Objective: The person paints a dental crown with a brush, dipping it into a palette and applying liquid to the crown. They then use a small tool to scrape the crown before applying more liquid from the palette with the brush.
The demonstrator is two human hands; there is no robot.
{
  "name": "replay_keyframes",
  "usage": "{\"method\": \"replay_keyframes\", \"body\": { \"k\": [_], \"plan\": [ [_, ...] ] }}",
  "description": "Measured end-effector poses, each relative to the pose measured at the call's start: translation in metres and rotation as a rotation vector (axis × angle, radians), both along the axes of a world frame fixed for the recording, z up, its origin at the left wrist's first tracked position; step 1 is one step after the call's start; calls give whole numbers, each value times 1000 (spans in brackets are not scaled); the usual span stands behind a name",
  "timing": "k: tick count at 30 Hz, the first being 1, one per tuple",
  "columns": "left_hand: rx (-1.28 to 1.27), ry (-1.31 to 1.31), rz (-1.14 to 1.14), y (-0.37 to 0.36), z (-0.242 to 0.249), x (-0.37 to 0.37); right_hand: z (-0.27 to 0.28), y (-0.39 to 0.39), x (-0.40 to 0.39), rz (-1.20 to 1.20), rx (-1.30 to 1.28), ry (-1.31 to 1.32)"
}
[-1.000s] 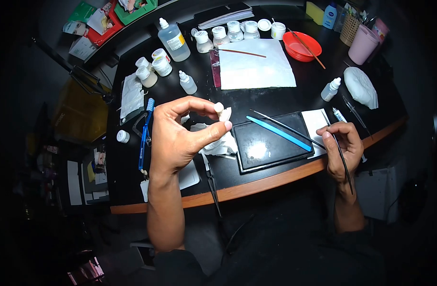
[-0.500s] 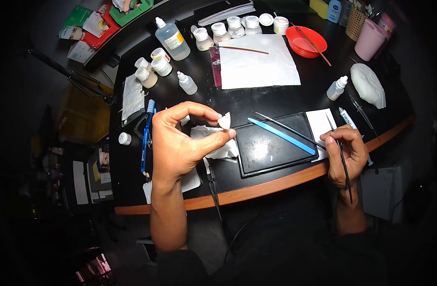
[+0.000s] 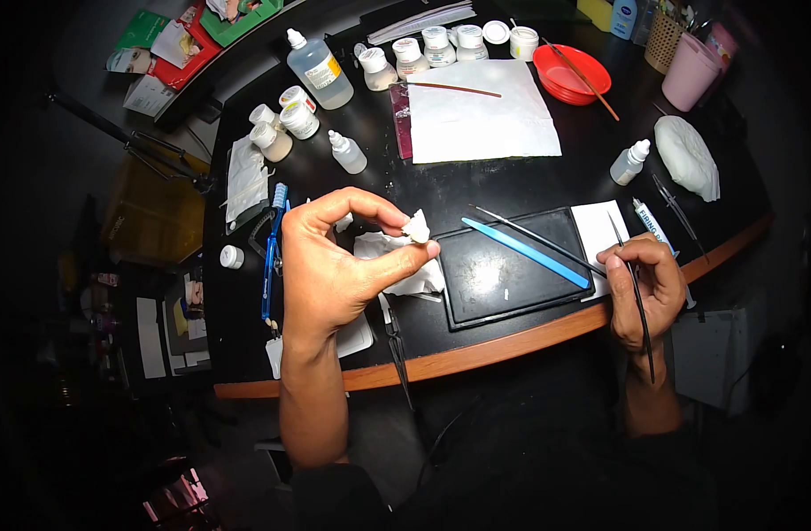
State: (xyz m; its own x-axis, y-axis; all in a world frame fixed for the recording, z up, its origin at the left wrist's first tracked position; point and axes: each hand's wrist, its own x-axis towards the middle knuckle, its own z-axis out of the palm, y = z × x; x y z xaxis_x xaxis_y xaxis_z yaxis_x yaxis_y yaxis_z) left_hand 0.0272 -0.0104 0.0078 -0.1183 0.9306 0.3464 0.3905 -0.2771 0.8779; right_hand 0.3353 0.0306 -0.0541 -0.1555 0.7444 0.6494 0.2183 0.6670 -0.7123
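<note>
Between the thumb and fingertips of my left hand (image 3: pixel 335 248) is a small, irregular white piece (image 3: pixel 416 227), held above the table and resembling a bit of dental cast. My right hand (image 3: pixel 646 288) grips a slim dark brush (image 3: pixel 637 296) like a pen, its fine tip pointing up and away from me. The two hands are well apart. Between them lies a flat black palette (image 3: pixel 521 274), with a blue flat-handled tool (image 3: pixel 529 253) and a second thin brush (image 3: pixel 503 221) resting across it. Crumpled white tissue (image 3: pixel 419 281) sits behind my left thumb.
Small jars (image 3: pixel 410 60) line the back beside a white sheet (image 3: pixel 485 115) and red bowls (image 3: pixel 565 75). Dropper bottles (image 3: pixel 347 155) stand nearby. A syringe (image 3: pixel 651 221), tweezers (image 3: pixel 675 203) and a white pad (image 3: pixel 686 157) lie right. The wooden edge (image 3: pixel 476 357) runs in front.
The white piece has turned in my left fingertips and now shows a different side. My right hand and its brush hold nearly the same pose; the whole view has shifted slightly.
</note>
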Motion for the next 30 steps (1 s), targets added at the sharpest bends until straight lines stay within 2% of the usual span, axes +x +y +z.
{"method": "replay_keyframes", "body": {
  "k": [9, 18, 30],
  "plan": [
    [-58, -19, -2, -1, 2, 0, -2, 2, 0, -12, 44, -17],
    [-131, -286, -119, -3, 0, -9, -1, 1, -1, -16, 41, -11],
    [-182, -347, -122, -5, 3, -10, 0, 2, -1, -39, 70, -57]
  ]
}}
